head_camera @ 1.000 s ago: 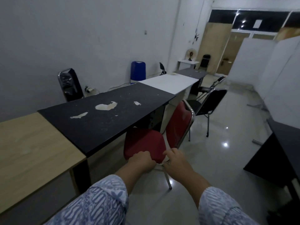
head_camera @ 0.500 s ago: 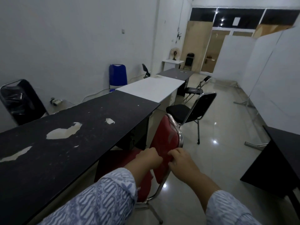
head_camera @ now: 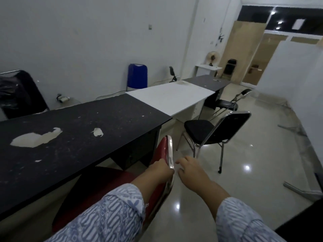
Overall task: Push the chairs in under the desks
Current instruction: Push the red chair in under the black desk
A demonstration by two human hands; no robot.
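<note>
The red chair point(head_camera: 160, 150) with a chrome frame stands at the black desk point(head_camera: 78, 137), its seat partly under the desktop and its backrest edge-on to me. My left hand point(head_camera: 160, 169) is curled on the red front side of the backrest at the chrome rim. On the back side of the same rim, my right hand point(head_camera: 190, 170) presses with its fingers touching the metal. A black chair point(head_camera: 209, 131) stands out from the white desk point(head_camera: 171, 98). Farther on, a black folding chair point(head_camera: 229, 103) stands out from the dark grey desk point(head_camera: 208, 82).
A blue chair point(head_camera: 137, 75) and another black chair point(head_camera: 19, 93) stand against the wall behind the desks. A dark desk corner point(head_camera: 305, 222) is at the lower right. Metal partition feet point(head_camera: 300, 191) lie on the glossy floor at the right.
My hands went from the red seat's edge up to the backrest rim. The chair's seat slid further under the black desk, and my view moved along the row.
</note>
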